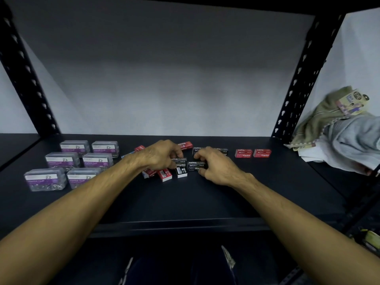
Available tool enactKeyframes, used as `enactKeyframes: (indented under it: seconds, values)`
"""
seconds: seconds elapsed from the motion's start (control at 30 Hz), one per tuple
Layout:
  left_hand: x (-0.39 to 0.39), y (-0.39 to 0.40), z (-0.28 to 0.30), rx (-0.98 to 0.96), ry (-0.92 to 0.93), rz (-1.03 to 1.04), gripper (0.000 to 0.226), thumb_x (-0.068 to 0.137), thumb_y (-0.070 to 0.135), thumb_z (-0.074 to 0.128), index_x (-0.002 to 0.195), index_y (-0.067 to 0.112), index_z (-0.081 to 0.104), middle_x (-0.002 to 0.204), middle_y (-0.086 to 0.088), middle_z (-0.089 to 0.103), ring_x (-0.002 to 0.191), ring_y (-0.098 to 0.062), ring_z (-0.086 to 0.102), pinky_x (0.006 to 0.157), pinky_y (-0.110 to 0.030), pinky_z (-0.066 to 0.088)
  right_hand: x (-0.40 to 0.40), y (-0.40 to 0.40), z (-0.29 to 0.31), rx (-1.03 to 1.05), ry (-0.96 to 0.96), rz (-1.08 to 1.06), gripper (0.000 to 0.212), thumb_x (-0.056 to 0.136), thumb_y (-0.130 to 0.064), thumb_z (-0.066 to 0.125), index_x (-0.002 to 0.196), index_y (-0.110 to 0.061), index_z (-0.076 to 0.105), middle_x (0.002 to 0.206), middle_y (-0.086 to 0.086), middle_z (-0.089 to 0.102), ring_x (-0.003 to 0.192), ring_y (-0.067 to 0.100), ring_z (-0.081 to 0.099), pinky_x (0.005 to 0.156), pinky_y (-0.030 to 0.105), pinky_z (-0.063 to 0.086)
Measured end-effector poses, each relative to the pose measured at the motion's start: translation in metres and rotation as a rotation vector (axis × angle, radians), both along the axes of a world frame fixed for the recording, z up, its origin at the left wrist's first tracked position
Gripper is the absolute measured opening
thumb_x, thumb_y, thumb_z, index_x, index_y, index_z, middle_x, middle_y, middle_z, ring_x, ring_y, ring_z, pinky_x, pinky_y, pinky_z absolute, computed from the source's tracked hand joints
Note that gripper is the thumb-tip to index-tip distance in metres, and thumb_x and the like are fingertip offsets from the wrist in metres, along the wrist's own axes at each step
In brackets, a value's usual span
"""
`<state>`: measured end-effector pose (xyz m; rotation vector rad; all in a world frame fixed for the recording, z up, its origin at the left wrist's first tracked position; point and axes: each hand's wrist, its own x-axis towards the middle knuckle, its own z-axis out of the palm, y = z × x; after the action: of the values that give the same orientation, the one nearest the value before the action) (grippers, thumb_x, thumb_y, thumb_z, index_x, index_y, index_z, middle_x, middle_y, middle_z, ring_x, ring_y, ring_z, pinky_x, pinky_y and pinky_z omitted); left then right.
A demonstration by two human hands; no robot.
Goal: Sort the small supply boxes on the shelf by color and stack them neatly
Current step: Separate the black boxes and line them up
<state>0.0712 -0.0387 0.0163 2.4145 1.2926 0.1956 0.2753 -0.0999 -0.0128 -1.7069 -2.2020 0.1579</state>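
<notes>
Small staple boxes lie in a loose cluster mid-shelf. My left hand (162,155) has curled fingers pinching the top of an upright black staples box (181,168). My right hand (216,165) grips a flat black staples box (196,166) right beside it. More black boxes (223,151) lie behind my right hand. Red boxes (164,174) lie under and in front of my left hand, and another red box (186,145) sits behind it. Two red staple boxes (253,153) stand side by side to the right.
Several clear paper-clip boxes with purple labels (71,164) stand in rows on the left of the dark shelf (185,202). Black slotted uprights (298,79) frame the bay. Folded cloths and packaged items (339,128) pile up on the right.
</notes>
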Motion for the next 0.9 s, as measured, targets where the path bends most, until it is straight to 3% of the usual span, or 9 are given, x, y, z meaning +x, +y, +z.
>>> enactKeyframes:
  seconds: [0.17,0.43,0.57,0.67,0.9]
  values:
    - [0.001,-0.002,0.001,0.01,0.009,-0.003,0.015,0.086,0.016,0.074,0.099,0.022,0.069,0.087,0.007,0.069,0.08,-0.01,0.065,0.067,-0.019,0.047,-0.003,0.002,0.001,0.022,0.0,0.005,0.024,0.094,-0.022,0.062,0.117,-0.018,0.065,0.117,-0.002,0.06,0.107,0.015,0.056,0.083,0.025,0.042]
    - [0.009,-0.001,0.005,0.037,-0.049,0.001,0.014,0.084,0.016,0.076,0.097,0.019,0.07,0.087,0.007,0.069,0.077,-0.006,0.063,0.065,-0.018,0.044,0.013,0.002,0.006,0.034,0.051,-0.04,0.016,0.095,-0.016,0.06,0.11,-0.015,0.065,0.105,-0.003,0.057,0.09,0.011,0.052,0.078,0.021,0.035]
    - [0.02,0.002,0.005,0.043,-0.094,-0.003,0.016,0.08,0.01,0.076,0.091,0.019,0.068,0.082,0.002,0.072,0.074,-0.011,0.066,0.068,-0.024,0.05,0.028,0.0,0.011,0.052,0.04,-0.103,0.018,0.094,-0.013,0.058,0.111,-0.014,0.065,0.107,0.001,0.059,0.096,0.018,0.058,0.081,0.024,0.041]
    - [0.032,0.002,0.003,0.055,-0.104,-0.005,0.017,0.082,0.01,0.075,0.096,0.018,0.068,0.082,0.006,0.067,0.067,-0.005,0.059,0.059,-0.014,0.043,0.039,-0.002,0.012,0.054,0.027,-0.143,0.019,0.095,-0.012,0.058,0.113,-0.011,0.065,0.111,0.004,0.06,0.1,0.02,0.059,0.08,0.022,0.04]
    - [0.054,0.006,-0.004,0.067,-0.095,-0.026,0.025,0.085,0.016,0.075,0.108,0.016,0.068,0.099,0.004,0.064,0.081,-0.008,0.058,0.064,-0.014,0.041,0.054,-0.002,0.01,0.047,0.019,-0.199,0.024,0.095,-0.01,0.057,0.117,-0.011,0.066,0.115,0.007,0.061,0.106,0.023,0.06,0.085,0.023,0.04]
